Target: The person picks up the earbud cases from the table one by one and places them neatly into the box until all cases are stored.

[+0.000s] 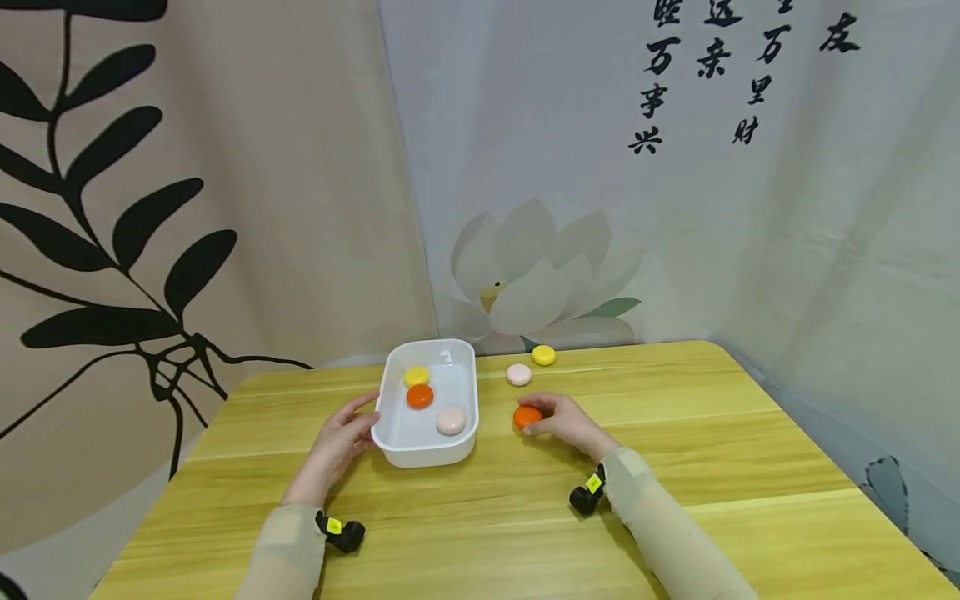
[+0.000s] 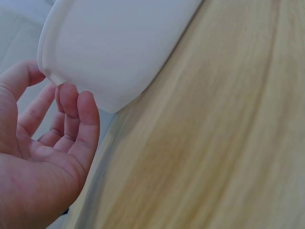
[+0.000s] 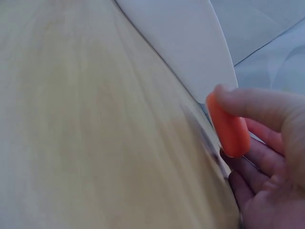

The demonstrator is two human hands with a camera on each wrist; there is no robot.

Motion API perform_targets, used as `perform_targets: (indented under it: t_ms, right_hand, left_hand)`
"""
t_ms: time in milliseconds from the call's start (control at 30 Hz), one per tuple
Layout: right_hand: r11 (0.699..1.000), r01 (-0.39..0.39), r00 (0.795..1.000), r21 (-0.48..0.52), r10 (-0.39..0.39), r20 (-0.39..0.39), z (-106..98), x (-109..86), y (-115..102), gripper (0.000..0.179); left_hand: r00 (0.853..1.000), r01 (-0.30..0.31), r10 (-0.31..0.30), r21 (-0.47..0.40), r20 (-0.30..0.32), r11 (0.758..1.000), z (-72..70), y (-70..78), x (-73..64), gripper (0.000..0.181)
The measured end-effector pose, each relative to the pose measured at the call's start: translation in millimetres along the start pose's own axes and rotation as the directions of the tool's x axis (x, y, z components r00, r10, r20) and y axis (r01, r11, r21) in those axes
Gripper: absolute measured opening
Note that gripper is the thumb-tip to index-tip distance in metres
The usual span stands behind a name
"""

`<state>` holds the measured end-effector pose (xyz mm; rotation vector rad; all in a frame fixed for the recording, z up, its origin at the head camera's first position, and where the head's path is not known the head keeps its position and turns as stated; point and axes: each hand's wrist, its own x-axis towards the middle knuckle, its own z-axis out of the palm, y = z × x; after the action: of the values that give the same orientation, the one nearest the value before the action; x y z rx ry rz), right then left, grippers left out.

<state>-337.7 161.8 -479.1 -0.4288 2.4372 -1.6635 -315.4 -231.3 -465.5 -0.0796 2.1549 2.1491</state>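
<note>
A wooden table (image 1: pixel 480 533) carries a white tray (image 1: pixel 425 457) by its far edge, left of the middle. The left hand (image 1: pixel 341 440) grips the tray's left rim with curled fingers; the right hand (image 1: pixel 567 422) clamps thumb and fingers on an orange disc (image 1: pixel 527 417) right of the tray. A pink disc (image 1: pixel 518 374) and yellow disc (image 1: pixel 543 356) lie nearer the far edge; three discs (image 1: pixel 420 396) lie inside the tray.

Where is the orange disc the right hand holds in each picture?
Head view: the orange disc is below the middle, slightly right, in the right hand.
Left wrist view: not in it.
Right wrist view: right of the middle.
Landmark: the white box, in all three.
</note>
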Motion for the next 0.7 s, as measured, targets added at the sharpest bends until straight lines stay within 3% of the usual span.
perform_targets:
  t_ms: [267,700]
  right_hand:
    - [0.999,-0.046,0.999,-0.005,0.046,-0.017,-4,-0.3,-5,0.051]
    - [0.999,-0.047,0.999,-0.016,0.046,-0.025,-17,12.3,-15,0.052]
  left_hand:
    - [1.0,0.009,-0.009,0.005,0.0,1.0,-0.6,0.4,-0.9,0.054]
    - [1.0,-0.004,0.004,0.008,0.002,1.0,-1.3,-1.0,0.5,0.053]
